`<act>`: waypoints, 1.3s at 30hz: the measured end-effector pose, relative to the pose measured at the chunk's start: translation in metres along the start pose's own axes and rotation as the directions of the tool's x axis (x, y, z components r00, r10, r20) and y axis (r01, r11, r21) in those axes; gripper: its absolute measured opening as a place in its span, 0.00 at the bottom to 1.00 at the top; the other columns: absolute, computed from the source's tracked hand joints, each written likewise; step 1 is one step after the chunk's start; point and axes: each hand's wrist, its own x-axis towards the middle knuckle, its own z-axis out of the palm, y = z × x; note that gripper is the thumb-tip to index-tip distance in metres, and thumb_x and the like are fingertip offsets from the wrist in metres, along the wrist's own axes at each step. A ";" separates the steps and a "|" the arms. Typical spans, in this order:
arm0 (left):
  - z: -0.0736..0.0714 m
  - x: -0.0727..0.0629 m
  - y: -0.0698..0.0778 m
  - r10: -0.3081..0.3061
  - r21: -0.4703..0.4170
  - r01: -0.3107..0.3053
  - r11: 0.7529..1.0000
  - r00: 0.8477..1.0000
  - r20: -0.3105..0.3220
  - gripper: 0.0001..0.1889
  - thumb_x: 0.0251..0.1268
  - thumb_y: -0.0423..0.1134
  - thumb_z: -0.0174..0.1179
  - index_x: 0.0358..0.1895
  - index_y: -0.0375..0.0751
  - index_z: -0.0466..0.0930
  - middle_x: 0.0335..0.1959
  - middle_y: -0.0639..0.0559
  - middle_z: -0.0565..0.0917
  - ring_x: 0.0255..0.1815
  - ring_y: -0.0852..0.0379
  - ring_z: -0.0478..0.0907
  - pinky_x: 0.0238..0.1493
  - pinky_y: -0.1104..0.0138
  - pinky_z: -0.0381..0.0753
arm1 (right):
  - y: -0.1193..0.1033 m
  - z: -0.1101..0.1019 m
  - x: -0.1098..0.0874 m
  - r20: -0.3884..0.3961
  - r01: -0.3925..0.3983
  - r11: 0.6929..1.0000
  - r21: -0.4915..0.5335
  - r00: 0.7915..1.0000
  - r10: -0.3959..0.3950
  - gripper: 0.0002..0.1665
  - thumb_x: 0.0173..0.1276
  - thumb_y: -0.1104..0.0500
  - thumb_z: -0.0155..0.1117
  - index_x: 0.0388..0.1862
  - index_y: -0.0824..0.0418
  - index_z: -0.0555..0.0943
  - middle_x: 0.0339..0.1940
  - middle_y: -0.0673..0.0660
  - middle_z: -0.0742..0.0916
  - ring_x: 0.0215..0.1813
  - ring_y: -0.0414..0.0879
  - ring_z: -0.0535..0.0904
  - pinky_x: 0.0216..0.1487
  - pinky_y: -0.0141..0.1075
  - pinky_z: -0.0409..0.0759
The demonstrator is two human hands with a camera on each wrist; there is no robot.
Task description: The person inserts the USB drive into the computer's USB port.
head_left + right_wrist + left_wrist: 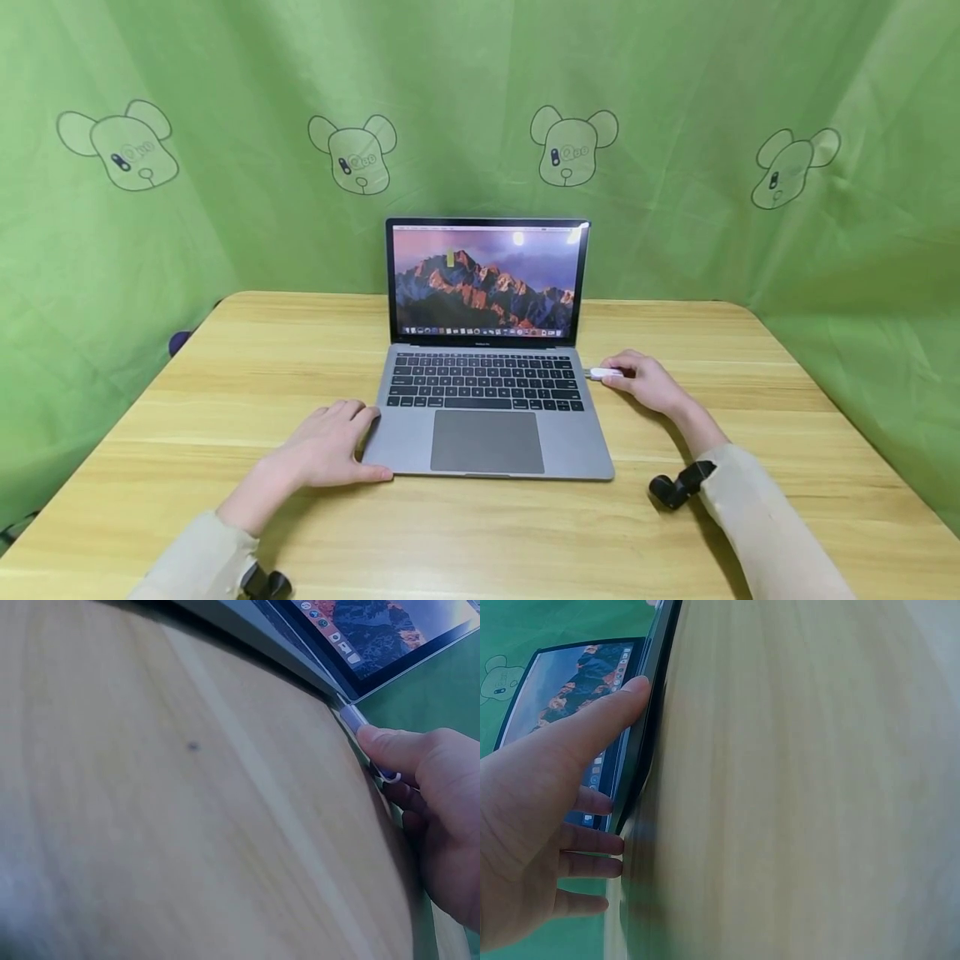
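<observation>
An open silver laptop [487,442] sits on the table, its screen lit with a mountain picture. Against its front left corner rests my left hand [333,442], thumb along the front edge and fingers spread at the left side. In the left wrist view the thumb and fingers [592,841] look nearly straight. My right hand [647,382] pinches a small white USB stick [600,374] between thumb and fingers at the laptop's right side. The stick points at the laptop's side edge, also in the right wrist view; how deep its tip sits I cannot tell.
The wooden table [480,542] carries the laptop near its back middle. Behind and on both sides hangs a green curtain [465,108] printed with bear faces. Small black devices [681,485] are strapped at both wrists. Something purple [178,342] shows beyond the table's left edge.
</observation>
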 end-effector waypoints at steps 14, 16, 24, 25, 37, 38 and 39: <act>-0.002 0.000 0.001 -0.005 -0.004 0.005 1.000 1.000 0.007 0.52 0.41 0.76 0.55 0.61 0.35 0.68 0.54 0.39 0.74 0.54 0.44 0.70 0.56 0.49 0.69 | -0.002 0.000 0.003 0.016 -0.009 1.000 0.025 1.000 0.008 0.19 0.67 0.58 0.59 0.51 0.69 0.78 0.45 0.64 0.79 0.50 0.58 0.72 0.55 0.53 0.68; -0.002 0.000 0.001 -0.003 -0.004 0.003 1.000 1.000 0.007 0.52 0.41 0.76 0.55 0.61 0.35 0.68 0.54 0.39 0.74 0.54 0.44 0.70 0.55 0.49 0.70 | -0.001 0.001 0.003 0.017 -0.011 1.000 0.023 1.000 0.011 0.18 0.67 0.58 0.59 0.51 0.69 0.78 0.45 0.64 0.79 0.50 0.58 0.72 0.54 0.53 0.68; -0.003 0.001 0.002 -0.002 -0.001 0.002 1.000 1.000 0.008 0.51 0.42 0.76 0.55 0.61 0.35 0.68 0.54 0.40 0.74 0.54 0.44 0.70 0.55 0.50 0.70 | 0.000 0.001 0.004 0.015 -0.025 0.999 0.022 1.000 0.025 0.19 0.66 0.58 0.60 0.50 0.69 0.78 0.44 0.64 0.78 0.48 0.56 0.72 0.52 0.51 0.68; -0.003 0.000 0.002 -0.002 -0.002 0.002 1.000 1.000 0.008 0.51 0.42 0.76 0.55 0.61 0.35 0.68 0.54 0.40 0.74 0.54 0.44 0.70 0.55 0.50 0.70 | 0.000 0.001 0.004 0.015 -0.027 0.999 0.023 1.000 0.026 0.19 0.66 0.58 0.60 0.50 0.69 0.78 0.44 0.64 0.78 0.48 0.56 0.72 0.52 0.51 0.68; -0.002 0.000 0.002 -0.010 -0.005 0.010 1.000 1.000 0.010 0.51 0.41 0.75 0.56 0.61 0.36 0.68 0.54 0.40 0.74 0.54 0.44 0.70 0.56 0.50 0.69 | 0.000 0.001 0.005 0.032 -0.038 0.999 0.038 0.999 0.037 0.19 0.66 0.57 0.61 0.51 0.68 0.79 0.43 0.62 0.79 0.47 0.55 0.72 0.50 0.47 0.69; -0.003 0.000 0.003 -0.010 -0.006 0.010 1.000 1.000 0.010 0.51 0.41 0.75 0.56 0.61 0.35 0.68 0.54 0.40 0.74 0.54 0.44 0.70 0.56 0.50 0.70 | 0.000 0.001 0.005 0.033 -0.036 0.999 0.036 0.999 0.035 0.19 0.65 0.57 0.61 0.51 0.68 0.79 0.43 0.62 0.79 0.47 0.55 0.72 0.50 0.47 0.69; -0.003 0.000 0.003 -0.009 -0.007 0.009 1.000 1.000 0.009 0.51 0.41 0.76 0.56 0.61 0.35 0.68 0.54 0.40 0.74 0.54 0.44 0.70 0.55 0.50 0.70 | 0.000 0.001 0.005 0.033 -0.035 0.999 0.034 0.999 0.034 0.19 0.65 0.57 0.61 0.51 0.68 0.79 0.43 0.62 0.79 0.47 0.55 0.72 0.50 0.47 0.69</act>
